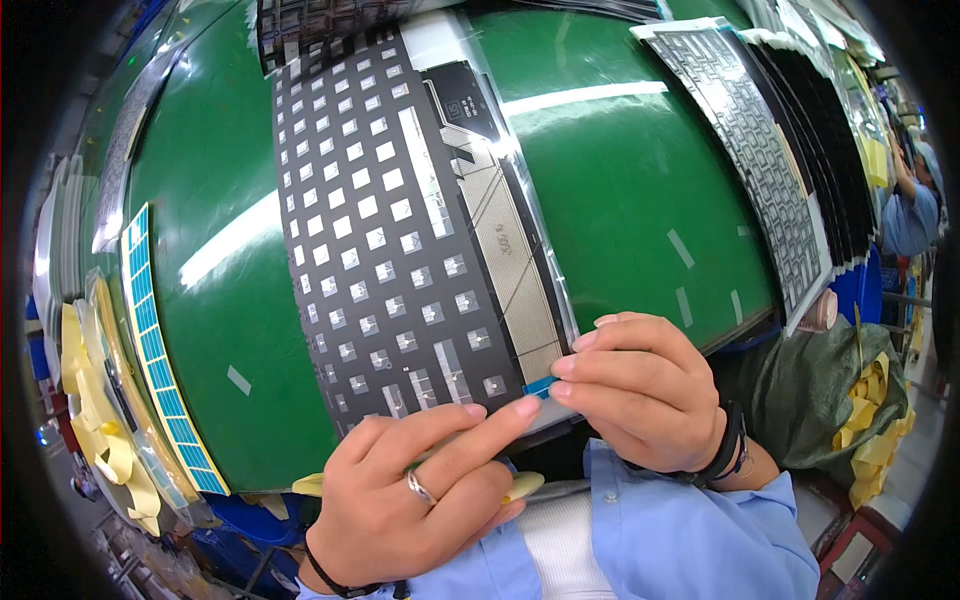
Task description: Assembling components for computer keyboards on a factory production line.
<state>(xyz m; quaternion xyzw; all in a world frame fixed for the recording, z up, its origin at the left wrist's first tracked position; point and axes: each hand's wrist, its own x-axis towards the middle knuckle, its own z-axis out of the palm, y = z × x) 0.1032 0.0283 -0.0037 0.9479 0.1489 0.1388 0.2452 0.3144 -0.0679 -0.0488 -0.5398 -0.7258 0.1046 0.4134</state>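
A black keyboard membrane sheet [375, 270] with rows of pale squares lies lengthwise in front of me, a tan patterned strip [510, 250] along its right side. A small blue tape piece [541, 387] sits at the strip's near corner. My right hand [640, 400] pinches at the tape's right end with thumb and fingertips. From the left, my left hand [415, 490] reaches over the sheet's near edge with its fingers stretched out. Its index fingertip lies beside the tape, and a ring is on one finger.
A backing strip of blue tape pieces [162, 350] lies on the green tabletop [245, 320] at left. Stacked keyboard sheets [745, 140] stand at right, and more dark sheets [330, 30] at the far edge. A bag [800, 390] with yellow scraps hangs at the right. Another person [910, 205] is far right.
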